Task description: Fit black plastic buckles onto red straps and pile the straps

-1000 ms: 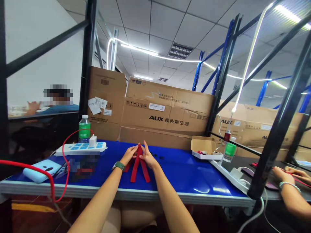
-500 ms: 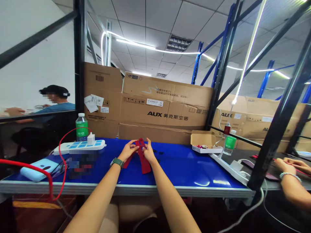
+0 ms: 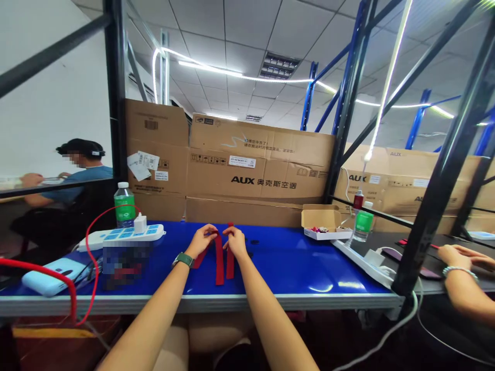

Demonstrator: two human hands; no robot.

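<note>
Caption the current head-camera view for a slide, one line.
Left hand and right hand hold red strips at a blue tabletop, with printed cardboard behind.

The seated person's bare left forearm (image 3: 154, 309) and bare right forearm (image 3: 268, 309) extend over the glossy blue table's (image 3: 294, 270) front edge, converging. Bare left hand (image 3: 202, 239) and bare right hand (image 3: 236, 243): adjacent, not touching, fingers bent, each in a thumb-to-finger pinch.
</note>
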